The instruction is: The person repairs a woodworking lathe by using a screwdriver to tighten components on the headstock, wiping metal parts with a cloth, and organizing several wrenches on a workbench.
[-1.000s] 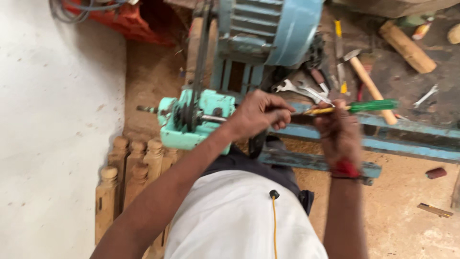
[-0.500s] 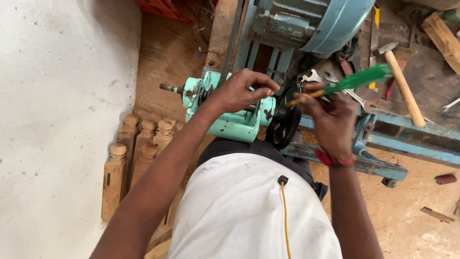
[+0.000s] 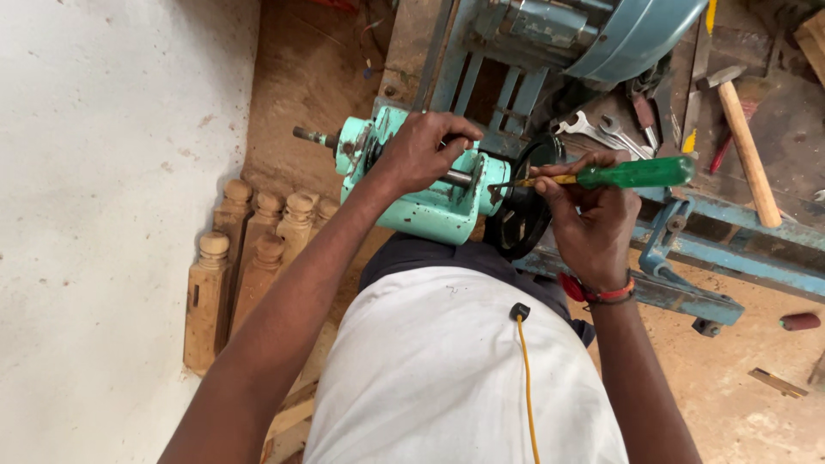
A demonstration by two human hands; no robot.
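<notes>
My left hand grips the top of a mint-green lathe headstock, fingers wrapped over its steel spindle. My right hand holds a green-handled screwdriver level, its tip pointing left at the headstock's end face beside a black pulley wheel. A red band sits on my right wrist. My white shirt fills the lower middle of the view.
A blue motor sits above on a blue steel frame. Wrenches, a wooden-handled hammer and other tools lie at the right. Several turned wooden posts stand against the white wall. Sawdust covers the floor.
The view has shifted lower and left along the machine. My right hand has levelled the screwdriver and brought its tip against the headstock. My left hand stays clamped on the spindle.
</notes>
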